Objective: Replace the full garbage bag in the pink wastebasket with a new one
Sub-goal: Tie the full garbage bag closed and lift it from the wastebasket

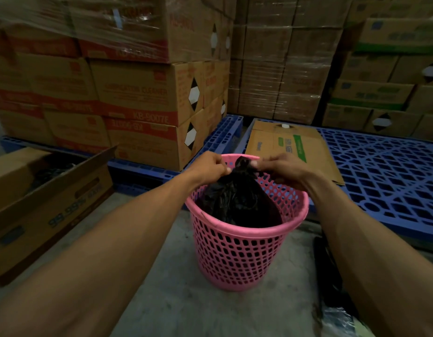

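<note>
A pink perforated wastebasket (237, 259) stands on the concrete floor in the middle of the view. A black garbage bag (234, 200) sits inside it, its top gathered into a bunch above the rim. My left hand (208, 167) pinches the gathered neck from the left. My right hand (281, 170) pinches it from the right. The two hands nearly touch at the bunched top. The bag's lower part is hidden inside the basket.
An open cardboard box (40, 205) sits on the floor at left. Blue plastic pallets (385, 176) lie behind and to the right, one bearing a flattened carton (290, 147). Stacked wrapped cartons (137, 93) fill the background. A dark object (329, 276) lies on the floor at right.
</note>
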The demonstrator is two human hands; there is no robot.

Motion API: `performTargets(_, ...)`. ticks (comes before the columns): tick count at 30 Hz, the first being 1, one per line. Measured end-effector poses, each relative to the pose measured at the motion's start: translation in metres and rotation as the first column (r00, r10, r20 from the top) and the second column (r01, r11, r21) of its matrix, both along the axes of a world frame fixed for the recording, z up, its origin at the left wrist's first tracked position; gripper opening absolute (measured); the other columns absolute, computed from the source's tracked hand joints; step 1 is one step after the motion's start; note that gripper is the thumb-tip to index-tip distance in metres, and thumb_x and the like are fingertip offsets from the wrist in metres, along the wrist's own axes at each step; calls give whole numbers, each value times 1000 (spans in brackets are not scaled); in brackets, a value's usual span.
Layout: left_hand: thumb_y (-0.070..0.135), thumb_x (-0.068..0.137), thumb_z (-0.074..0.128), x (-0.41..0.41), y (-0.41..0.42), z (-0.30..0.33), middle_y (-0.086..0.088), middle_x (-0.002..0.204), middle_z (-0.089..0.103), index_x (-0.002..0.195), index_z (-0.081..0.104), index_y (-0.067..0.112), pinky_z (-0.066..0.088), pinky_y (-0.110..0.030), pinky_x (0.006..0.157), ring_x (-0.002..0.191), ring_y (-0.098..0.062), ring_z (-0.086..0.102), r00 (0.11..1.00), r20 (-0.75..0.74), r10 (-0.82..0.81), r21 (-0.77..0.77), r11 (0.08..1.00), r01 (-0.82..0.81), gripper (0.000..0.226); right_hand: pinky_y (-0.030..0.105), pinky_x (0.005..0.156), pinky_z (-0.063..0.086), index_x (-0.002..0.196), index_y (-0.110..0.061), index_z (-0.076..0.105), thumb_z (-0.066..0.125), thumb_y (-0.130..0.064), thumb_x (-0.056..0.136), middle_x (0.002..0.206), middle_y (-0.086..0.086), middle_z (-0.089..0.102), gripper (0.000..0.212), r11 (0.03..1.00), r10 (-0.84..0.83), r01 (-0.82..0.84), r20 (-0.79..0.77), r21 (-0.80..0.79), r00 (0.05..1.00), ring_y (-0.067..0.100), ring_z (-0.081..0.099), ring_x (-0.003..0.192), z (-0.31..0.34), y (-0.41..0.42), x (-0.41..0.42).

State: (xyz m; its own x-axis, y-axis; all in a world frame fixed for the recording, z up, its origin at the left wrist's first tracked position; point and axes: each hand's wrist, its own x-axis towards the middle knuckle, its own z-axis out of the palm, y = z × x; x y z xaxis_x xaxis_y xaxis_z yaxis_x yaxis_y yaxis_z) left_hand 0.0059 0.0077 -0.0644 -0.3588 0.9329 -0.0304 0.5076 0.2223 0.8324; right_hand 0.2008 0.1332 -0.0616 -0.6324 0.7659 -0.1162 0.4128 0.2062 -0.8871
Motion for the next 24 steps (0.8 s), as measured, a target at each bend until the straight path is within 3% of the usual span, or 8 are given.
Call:
performTargets(3,19,87,63,-9,-3,-10,-10,89,65,78,63,9,48,-39,75,81,-26,60,953,-297,55,-100,991,-88,14,22,48,37,90,-15,81,86,-32,76,61,-12,66,23,991,19,-34,118,127,993,3,42,44,-5,7,15)
performTargets(6,28,87,61,-6,3,-27,-4,93,58,95,58,17,43,-37,75,90,-29,58,808,-589,7,-209,965,-161,14,22,48,39,87,-20,83,88,-23,73,54,-14,63,14,980,-64,11,260,201,964,8,44,51,-27,19,18)
performTargets(9,33,89,62,-1,17,-46,-5,102,59,112,57,17,40,-36,76,104,-30,60,690,-717,-103,-288,944,-158,28,22,58,41,78,-29,82,89,-19,72,61,-12,67,14,955,-118,-6,398,296,910,9,52,60,-40,27,13)
performTargets(14,33,90,59,2,13,-40,-4,96,59,111,61,17,45,-35,72,86,-26,57,614,-764,-195,-334,935,-118,27,28,71,47,74,-31,80,86,-43,72,74,-12,71,13,943,-64,-130,547,308,835,15,65,80,-21,25,6)
performTargets(17,33,88,51,-2,11,-26,-4,96,63,101,64,18,46,-36,74,88,-25,59,676,-674,-298,-408,913,-5,23,35,81,53,80,-32,82,78,-71,65,88,-11,72,42,972,-38,-91,531,215,847,15,66,88,-19,21,11)
performTargets(19,34,86,49,-8,7,-16,-1,86,65,87,66,19,44,-33,70,82,-23,59,789,-542,-288,-406,912,54,23,33,76,51,70,-39,80,78,-68,68,82,-13,73,29,964,-21,-113,488,242,873,15,67,86,-18,19,9)
performTargets(22,31,92,47,-15,4,-7,8,48,54,83,70,16,31,-23,46,43,-11,40,983,-93,-156,-372,922,111,29,29,64,53,71,-34,79,78,-54,78,72,-10,72,21,931,-9,-169,485,323,874,16,67,73,-9,15,2)
performTargets(24,27,96,47,-21,6,-7,8,42,34,94,70,9,18,-19,37,34,-8,21,955,286,-81,-407,892,198,29,25,55,51,80,-25,75,69,-46,91,70,-6,68,23,921,13,-214,522,326,853,13,64,63,0,7,-5)
